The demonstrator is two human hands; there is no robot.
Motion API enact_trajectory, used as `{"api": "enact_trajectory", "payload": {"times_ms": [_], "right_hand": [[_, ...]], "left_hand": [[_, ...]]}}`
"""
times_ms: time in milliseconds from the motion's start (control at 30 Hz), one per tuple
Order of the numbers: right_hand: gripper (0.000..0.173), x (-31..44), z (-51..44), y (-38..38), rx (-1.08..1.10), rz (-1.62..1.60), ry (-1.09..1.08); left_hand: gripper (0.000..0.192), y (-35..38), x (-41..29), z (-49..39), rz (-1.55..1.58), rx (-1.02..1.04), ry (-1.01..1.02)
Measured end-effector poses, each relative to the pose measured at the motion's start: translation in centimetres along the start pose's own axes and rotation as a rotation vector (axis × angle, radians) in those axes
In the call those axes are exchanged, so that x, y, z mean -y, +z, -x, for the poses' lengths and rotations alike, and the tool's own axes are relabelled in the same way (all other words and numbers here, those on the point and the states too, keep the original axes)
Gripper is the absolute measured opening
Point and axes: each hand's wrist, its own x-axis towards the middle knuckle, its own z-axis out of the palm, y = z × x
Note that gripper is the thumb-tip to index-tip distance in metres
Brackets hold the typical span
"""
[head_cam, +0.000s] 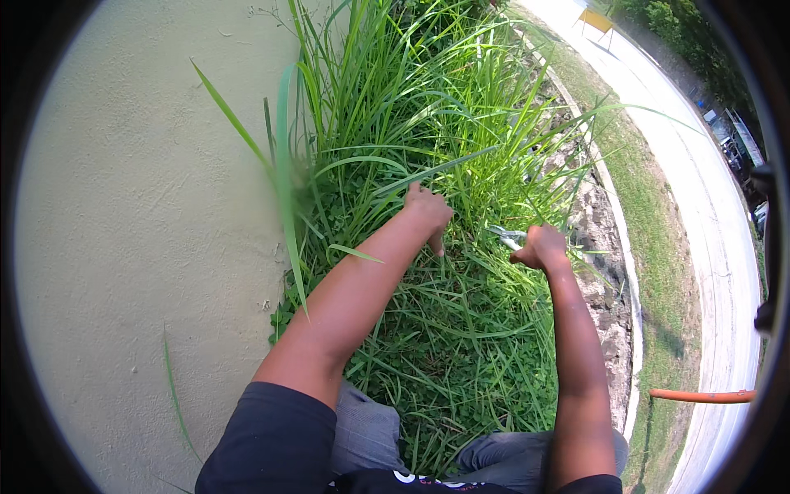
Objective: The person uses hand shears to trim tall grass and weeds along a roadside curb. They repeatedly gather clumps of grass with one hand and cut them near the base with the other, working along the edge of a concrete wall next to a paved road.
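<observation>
My right hand (542, 247) is closed around pruning shears (507, 234). Their metal blades point left toward the grass, and a pale handle shows by my thumb. My left hand (429, 210) reaches into the tall green grass (382, 123), thumb downward and apart from the raised index finger; the other fingers are partly hidden. A long blade of grass passes just beyond its fingertips, and whether they touch cannot be made out. Below both hands, flattened and loose grass blades (457, 346) cover the ground between my knees.
A rough plastered wall (154, 185) rises along the left. To the right, a strip of stony soil (608, 346) borders a pale curb (623, 247). Past it run short turf (657, 247), a pale road (716, 278), an orange pole (703, 396) and a yellow stand (596, 20).
</observation>
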Motion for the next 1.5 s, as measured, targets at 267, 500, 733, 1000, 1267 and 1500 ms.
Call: {"api": "enact_trajectory", "payload": {"times_ms": [267, 500, 733, 1000, 1267, 1500], "right_hand": [[0.064, 10.2, -3.6, 0.3, 0.069, 0.026, -0.271], [0.064, 16.1, -3.7, 2.8, 0.125, 0.069, -0.536], [0.065, 16.2, -3.5, 4.5, 0.167, 0.088, -0.496], [0.067, 15.4, -3.6, 7.2, 0.175, 0.015, -0.426], [0.067, 14.7, -4.7, 10.5, 0.198, -0.152, -0.382], [0.065, 13.5, -5.4, 11.1, 0.301, -0.209, -0.339]], "left_hand": [[0.058, 2.9, 6.6, 5.6, 0.514, -0.176, 0.056], [0.030, 1.6, 8.1, 8.5, 0.536, 0.593, -0.255], [0.025, 10.8, 8.3, 6.3, -0.144, 0.636, -0.678], [0.138, 16.2, 7.8, 6.4, -0.199, 0.047, -0.299], [0.087, 18.5, 5.7, 2.7, 0.382, -0.314, -0.302], [0.103, 16.7, 9.4, 1.3, 0.464, -0.135, -0.188]]}}
